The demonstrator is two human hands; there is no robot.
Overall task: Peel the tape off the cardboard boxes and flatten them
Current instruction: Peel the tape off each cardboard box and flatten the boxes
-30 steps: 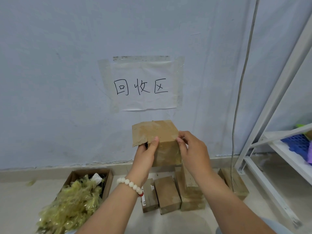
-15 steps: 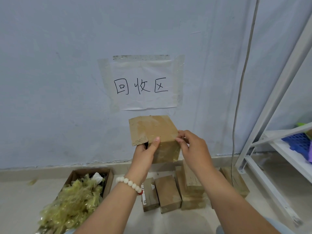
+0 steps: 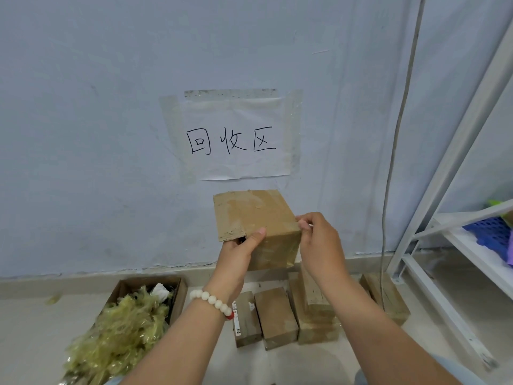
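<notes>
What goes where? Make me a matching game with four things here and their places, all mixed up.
Things:
1. cardboard box
2. paper sign
3. tape scraps
4. blue basket

Places:
A. on the white shelf
B. taped to the wall
C. gripped by the left hand, pinched at its corner by the right hand
D. heaped in an open carton on the floor

Pairs: 1-C, 2-B, 3-D, 4-A

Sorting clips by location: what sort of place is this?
Likely an indoor recycling corner: white paper sign reading 回收区 taped to the wall, brown cardboard boxes piled on the floor, open carton of crumpled yellowish tape.
</notes>
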